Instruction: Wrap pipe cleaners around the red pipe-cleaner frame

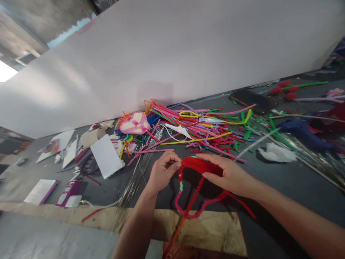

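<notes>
Between both hands is a pipe-cleaner craft piece with a flat red band. A twisted pink and red pipe-cleaner loop hangs below it, with a pale green bit on its left side. A red-orange stem runs down from the band toward me. My left hand pinches the band's left end between thumb and fingertips. My right hand grips its right part, fingers on top and thumb underneath. A loose red end sticks out below my right wrist.
Behind my hands lies a pile of coloured pipe cleaners with scissors and a pink heart-shaped piece. On the right are a phone, a blue glue gun and crumpled tissue. A white card lies left.
</notes>
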The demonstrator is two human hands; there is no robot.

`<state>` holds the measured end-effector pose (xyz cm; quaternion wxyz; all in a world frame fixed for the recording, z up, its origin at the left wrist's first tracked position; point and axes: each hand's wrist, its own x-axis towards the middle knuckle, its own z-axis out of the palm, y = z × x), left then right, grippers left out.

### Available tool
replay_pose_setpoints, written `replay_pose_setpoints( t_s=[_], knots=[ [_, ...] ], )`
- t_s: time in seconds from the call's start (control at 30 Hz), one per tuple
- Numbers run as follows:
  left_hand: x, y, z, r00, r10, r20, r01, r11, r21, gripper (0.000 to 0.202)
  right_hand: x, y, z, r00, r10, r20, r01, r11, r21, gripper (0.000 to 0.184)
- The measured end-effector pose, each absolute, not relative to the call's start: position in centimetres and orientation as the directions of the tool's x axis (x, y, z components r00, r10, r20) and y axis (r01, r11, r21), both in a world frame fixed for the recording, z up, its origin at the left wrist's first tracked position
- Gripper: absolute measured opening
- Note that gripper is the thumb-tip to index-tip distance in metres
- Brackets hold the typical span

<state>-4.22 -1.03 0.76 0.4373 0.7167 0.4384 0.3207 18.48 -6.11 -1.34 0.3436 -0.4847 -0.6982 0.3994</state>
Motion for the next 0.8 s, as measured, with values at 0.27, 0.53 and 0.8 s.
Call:
replay_pose_setpoints(
  t_s=[0.27, 0.53, 0.8],
  knots=[
    [-3.7, -1.4, -0.5, 0.388, 0.921, -0.039, 0.044, 0.023, 0.999, 0.017, 18.4, -6.1, -1.3, -0.305, 0.948, 0.09, 0.395, 0.212, -0.894, 0.051],
    [-3.4, -1.5, -0.1, 0.342, 0.94, -0.009, 0.104, -0.028, 0.994, 0.017, 18.4, -6.2, -1.2, -0.309, 0.944, 0.114, 0.423, 0.243, -0.873, 0.051],
    [-3.0, -1.7, -0.6, 0.318, 0.947, -0.052, -0.044, 0.069, 0.997, 0.016, 18.3, -6.3, -1.3, -0.319, 0.933, 0.168, 0.465, 0.308, -0.83, 0.052]
  ],
)
